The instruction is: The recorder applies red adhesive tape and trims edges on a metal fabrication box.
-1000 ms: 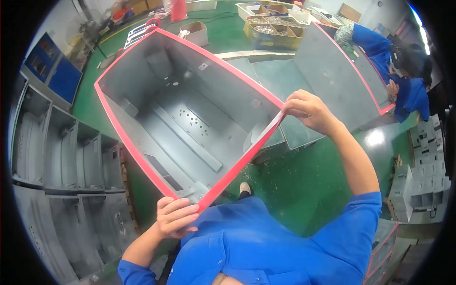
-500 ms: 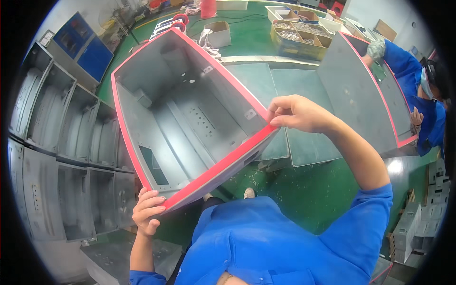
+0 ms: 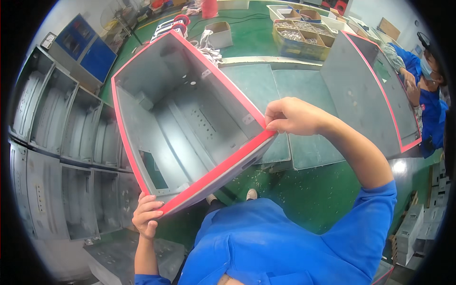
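A grey sheet-metal cabinet box [image 3: 185, 118] lies tilted in front of me, its open side facing up. Bright pinkish-red tape [image 3: 216, 171] runs along its rim. Around the near left corner of the box my left hand [image 3: 148, 216] is curled, fingers on the taped edge and thumb lower down. At the right corner, my right hand [image 3: 292, 116] pinches the tape at the rim between thumb and fingers. Inside the box are a rectangular cutout, several small round holes and small brackets.
Grey-green table panels [image 3: 311, 142] lie beyond the box. At right a co-worker [image 3: 422, 95] handles another red-rimmed cabinet [image 3: 363, 95]. Stacked metal cabinets [image 3: 76, 199] line the left. Bins of small parts [image 3: 299, 40] and a cardboard box [image 3: 219, 35] stand behind.
My right hand has shifted slightly but stays at the same corner; the left hand still holds its corner. The co-worker's hands have come together at the other cabinet's rim.
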`<action>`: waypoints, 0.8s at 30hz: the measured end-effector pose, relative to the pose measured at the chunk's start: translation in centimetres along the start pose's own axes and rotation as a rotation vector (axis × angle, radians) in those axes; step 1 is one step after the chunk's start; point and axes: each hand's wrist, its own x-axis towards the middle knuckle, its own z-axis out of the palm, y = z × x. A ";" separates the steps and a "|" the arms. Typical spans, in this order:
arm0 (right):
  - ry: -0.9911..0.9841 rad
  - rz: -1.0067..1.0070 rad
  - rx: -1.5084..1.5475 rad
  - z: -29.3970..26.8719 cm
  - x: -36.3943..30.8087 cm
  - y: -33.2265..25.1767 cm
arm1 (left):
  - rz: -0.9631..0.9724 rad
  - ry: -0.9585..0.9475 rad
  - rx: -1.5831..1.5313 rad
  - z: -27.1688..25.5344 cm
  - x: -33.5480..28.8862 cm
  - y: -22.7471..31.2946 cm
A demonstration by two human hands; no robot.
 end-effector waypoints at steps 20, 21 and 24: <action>-0.056 0.008 0.013 -0.2 0.2 0.2 | -0.003 0.032 -0.012 0.2 -0.3 -0.3; -0.058 0.013 0.014 -0.2 0.2 0.1 | -0.003 0.033 -0.012 0.2 -0.3 -0.3; -0.031 -0.019 0.020 -0.1 0.1 0.2 | 0.001 0.042 -0.023 0.2 -0.4 -0.4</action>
